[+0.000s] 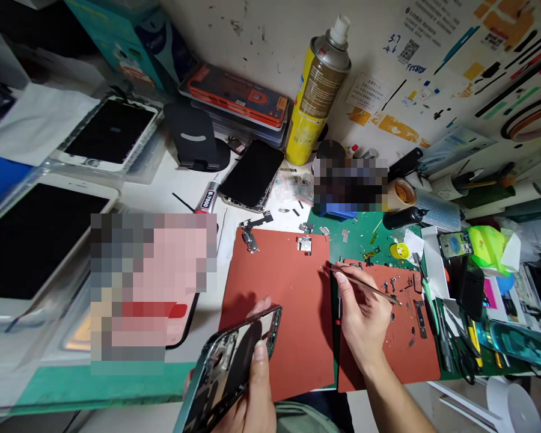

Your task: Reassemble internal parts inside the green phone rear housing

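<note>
Gripping an opened phone housing with a teal edge and exposed dark innards (234, 367), the left hand (260, 376) is holding it tilted over the near-left part of a flat brick-red mat (284, 288). The right hand (365, 313) is pinching slim dark metal tweezers (365, 281) above the gap between that mat and a smaller red mat (388, 361), which is carrying scattered tiny dark parts. Beyond the hands, small metal phone parts (251, 237) are lying along the larger mat's far edge, and a black-screened phone (253, 174) and a tall yellow spray can (318, 90) are standing farther back, blocking part of the wall (379, 36).
</note>
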### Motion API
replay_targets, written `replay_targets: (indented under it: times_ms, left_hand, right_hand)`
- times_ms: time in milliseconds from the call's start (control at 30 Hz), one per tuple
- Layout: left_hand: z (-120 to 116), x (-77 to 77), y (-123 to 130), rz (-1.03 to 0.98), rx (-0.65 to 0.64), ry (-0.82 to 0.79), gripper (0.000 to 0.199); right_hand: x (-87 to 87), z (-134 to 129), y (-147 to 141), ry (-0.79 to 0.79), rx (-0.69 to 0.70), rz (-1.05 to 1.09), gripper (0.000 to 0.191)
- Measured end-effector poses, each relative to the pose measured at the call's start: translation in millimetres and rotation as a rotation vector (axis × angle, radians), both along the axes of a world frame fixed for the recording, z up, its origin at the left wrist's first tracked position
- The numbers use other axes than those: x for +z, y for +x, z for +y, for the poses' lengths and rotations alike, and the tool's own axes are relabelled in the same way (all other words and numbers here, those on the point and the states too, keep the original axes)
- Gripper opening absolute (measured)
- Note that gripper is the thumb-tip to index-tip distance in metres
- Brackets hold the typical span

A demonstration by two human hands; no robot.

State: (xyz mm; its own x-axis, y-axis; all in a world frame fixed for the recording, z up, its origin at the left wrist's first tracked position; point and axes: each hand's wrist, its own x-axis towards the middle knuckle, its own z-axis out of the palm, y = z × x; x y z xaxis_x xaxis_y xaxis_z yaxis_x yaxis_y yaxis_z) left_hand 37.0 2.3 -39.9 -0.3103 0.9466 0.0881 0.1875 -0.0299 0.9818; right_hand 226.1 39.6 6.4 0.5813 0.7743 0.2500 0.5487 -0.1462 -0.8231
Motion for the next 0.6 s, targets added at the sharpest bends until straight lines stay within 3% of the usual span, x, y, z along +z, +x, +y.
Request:
replay_targets:
  times_ms: [67,133,233,367,500,600]
  left_hand:
    - [0,-2.0,-7,0.213,0.014,0.049,0.028]
    - [1,-3.1,-16,0.368,-0.05,0.077,0.027]
    - [5,-2.3,-26,0.304,-0.154,0.079,0.027]
    - [8,2.2,-24,0.162,-0.093,0.045,0.027]
    - [8,4.5,-22,0.235,-0.13,-0.041,0.025]
    - [7,3.9,-23,0.314,-0.067,-0.043,0.024]
  right_hand:
    - [0.1,0,0,-0.016,-0.021,0.095,0.016]
    - [0.0,0,-1,-0.003,-0.02,0.187,0.016]
    - [0.1,2,-3,0.019,0.018,0.301,0.015]
    - [1.0,4,-6,0.025,0.048,0.34,0.016]
    - [-0.7,4,-6,0.027,0.046,0.323,0.015]
    - [-3.1,2,-4,0.038,0.044,0.3,0.012]
